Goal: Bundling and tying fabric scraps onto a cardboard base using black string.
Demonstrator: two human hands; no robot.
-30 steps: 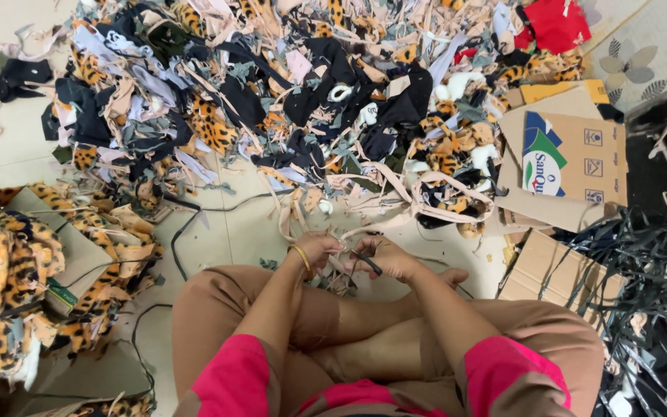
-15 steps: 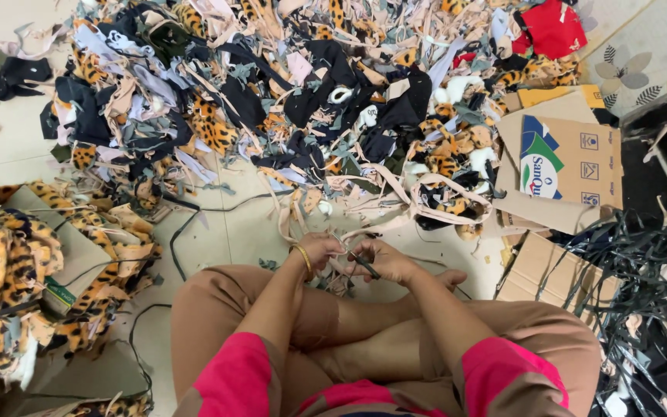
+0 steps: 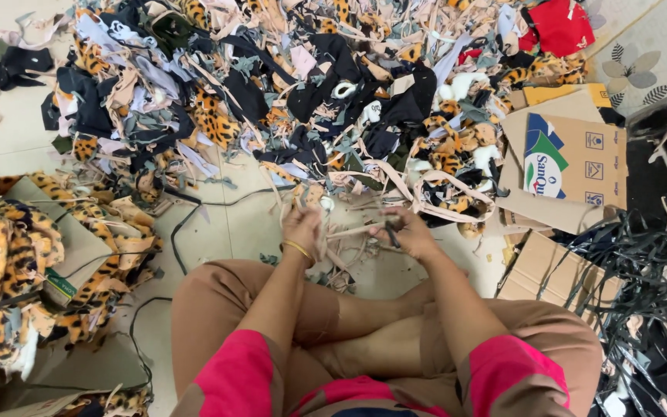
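Beige fabric strip: stretched between the two hands, just above the crossed legs, in front of the big scrap heap on the tiled floor.

Left hand: fingers curled shut on one end of the strip, plus a small bunch of tan and leopard-print scraps. Thin gold bangle at the wrist.

Right hand: fingers closed around the other end of the strip together with a small dark object; what that object is cannot be told at this size.

Surroundings: sorted pile of leopard-print plush pieces to the person's left, lying over flattened cardboard. Printed cardboard box to the right, and beside it a tangle of black straps. A red cloth sits at the far edge of the heap. Loose black cord trails across the floor.

Judgement on handling: the strip looks thin and limp, so keeping it taut between both hands gives control. The loose scraps bunched in the left hand could snag; better kept pinched well clear of the working span. Holding the work low and close to the lap keeps it steady.
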